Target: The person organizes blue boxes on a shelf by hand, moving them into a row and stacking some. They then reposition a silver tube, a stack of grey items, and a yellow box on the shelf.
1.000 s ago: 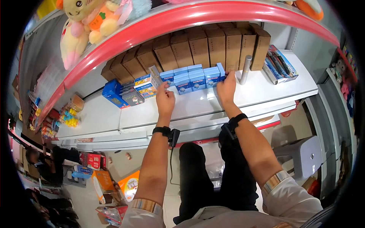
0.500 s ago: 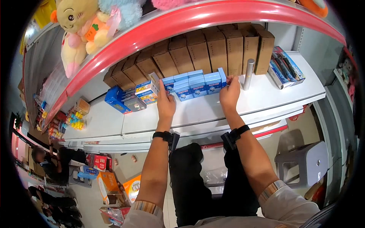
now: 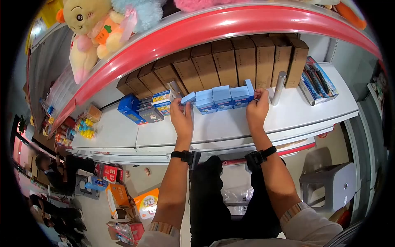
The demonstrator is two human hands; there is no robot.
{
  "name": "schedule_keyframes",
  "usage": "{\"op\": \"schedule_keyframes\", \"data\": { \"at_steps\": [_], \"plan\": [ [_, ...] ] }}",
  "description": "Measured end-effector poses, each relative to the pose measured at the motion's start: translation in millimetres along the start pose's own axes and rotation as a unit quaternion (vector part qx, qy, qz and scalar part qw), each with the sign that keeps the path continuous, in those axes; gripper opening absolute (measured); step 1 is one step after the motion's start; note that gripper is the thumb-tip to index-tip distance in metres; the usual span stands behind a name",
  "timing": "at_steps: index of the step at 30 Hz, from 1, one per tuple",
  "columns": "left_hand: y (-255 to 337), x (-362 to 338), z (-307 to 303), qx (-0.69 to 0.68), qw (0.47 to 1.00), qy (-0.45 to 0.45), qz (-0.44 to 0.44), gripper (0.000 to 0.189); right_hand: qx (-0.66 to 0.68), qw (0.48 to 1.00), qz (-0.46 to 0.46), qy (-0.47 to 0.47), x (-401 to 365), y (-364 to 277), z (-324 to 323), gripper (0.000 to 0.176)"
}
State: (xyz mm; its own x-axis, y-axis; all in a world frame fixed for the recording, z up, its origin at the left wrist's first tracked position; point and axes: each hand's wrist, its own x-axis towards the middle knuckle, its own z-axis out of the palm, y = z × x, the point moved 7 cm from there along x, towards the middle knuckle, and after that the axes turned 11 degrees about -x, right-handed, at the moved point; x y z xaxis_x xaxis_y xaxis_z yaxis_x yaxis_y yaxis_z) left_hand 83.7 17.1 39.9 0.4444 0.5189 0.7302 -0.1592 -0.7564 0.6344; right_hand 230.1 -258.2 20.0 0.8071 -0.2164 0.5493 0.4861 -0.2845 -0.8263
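Several small blue boxes (image 3: 222,100) stand side by side on the white shelf between my hands. My left hand (image 3: 181,119) is closed, thumb and fingers on a tilted blue box (image 3: 188,98) at the left end, slightly apart from the row. My right hand (image 3: 257,111) is at the opposite end, its fingers curled against an upright blue box (image 3: 249,89) that sticks up above its neighbours; its fingertips are partly hidden. A silver cylinder (image 3: 279,88) stands just right of that hand. A yellow-and-white carton (image 3: 163,99) is close to my left fingers.
Tall brown cartons (image 3: 224,61) line the back. Blue packs (image 3: 132,109) stand at the left, and a flat picture box (image 3: 317,84) lies at the right. A red-edged shelf (image 3: 197,29) with plush toys curves overhead. A grey stool (image 3: 329,185) stands below; people are at lower left.
The left-end blue box has tilted and come apart from the row with my left hand, which no longer lies flat along the side. My right hand stays at the right end. The view has shifted slightly.
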Motion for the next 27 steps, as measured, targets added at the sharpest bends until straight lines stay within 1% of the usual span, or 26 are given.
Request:
{"op": "schedule_keyframes", "data": {
  "at_steps": [1, 4, 7, 10, 13, 16, 19, 21, 22, 25, 26, 27],
  "plan": [
    [-0.1, 0.1, -1.6, -0.013, 1.0, 0.015, 0.001, 0.033, 0.011, 1.0, 0.006, 0.003, -0.8, 0.8, -0.3, 0.032],
    [14.0, -1.2, -2.8, 0.019, 1.0, 0.011, -0.019, 0.034, -0.012, 1.0, 0.021, -0.007, -0.2, 2.9, -0.7, 0.033],
    [12.6, -0.1, -4.4, 0.018, 0.999, 0.019, -0.02, 0.038, 0.0, 0.999, 0.027, -0.019, 1.0, 7.3, -0.3, 0.033],
    [10.2, 0.5, -3.6, 0.024, 0.998, 0.017, -0.047, 0.04, 0.004, 1.0, 0.012, -0.009, 0.5, 0.7, -0.9, 0.033],
    [5.5, 0.5, 2.2, 0.009, 0.999, -0.01, -0.045, 0.042, -0.031, 0.999, -0.012, -0.014, -1.2, -5.7, 0.6, 0.033],
    [2.5, 1.1, 2.0, 0.027, 0.998, -0.012, -0.048, 0.045, -0.08, 0.997, -0.014, 0.0, 0.8, -1.6, -0.4, 0.027],
    [-11.7, 0.6, 4.1, 0.051, 0.998, -0.003, -0.042, 0.048, -0.039, 0.999, 0.0, 0.006, 0.0, -3.1, -4.7, 0.021],
    [-16.3, 1.5, 5.9, 0.055, 0.997, -0.013, -0.058, 0.047, -0.045, 0.998, -0.039, 0.019, 0.6, -3.8, -3.2, 0.016],
    [-15.4, 1.4, 6.0, 0.056, 0.996, -0.018, -0.063, 0.047, -0.051, 0.998, -0.029, -0.002, 1.0, -7.4, -2.4, 0.019],
    [-12.5, 1.2, 6.7, 0.021, 0.99, -0.046, -0.129, 0.041, -0.042, 0.999, -0.027, -0.009, 0.4, -13.0, -2.2, 0.021],
    [-11.2, 3.1, 6.6, 0.037, 0.985, -0.063, -0.155, 0.038, -0.052, 0.998, -0.01, -0.032, 0.8, -13.8, -1.1, 0.024],
    [-14.3, 1.7, 7.7, 0.048, 0.985, -0.064, -0.156, 0.038, -0.061, 0.998, -0.021, -0.023, -0.5, -12.5, -1.7, 0.025]
  ]
}}
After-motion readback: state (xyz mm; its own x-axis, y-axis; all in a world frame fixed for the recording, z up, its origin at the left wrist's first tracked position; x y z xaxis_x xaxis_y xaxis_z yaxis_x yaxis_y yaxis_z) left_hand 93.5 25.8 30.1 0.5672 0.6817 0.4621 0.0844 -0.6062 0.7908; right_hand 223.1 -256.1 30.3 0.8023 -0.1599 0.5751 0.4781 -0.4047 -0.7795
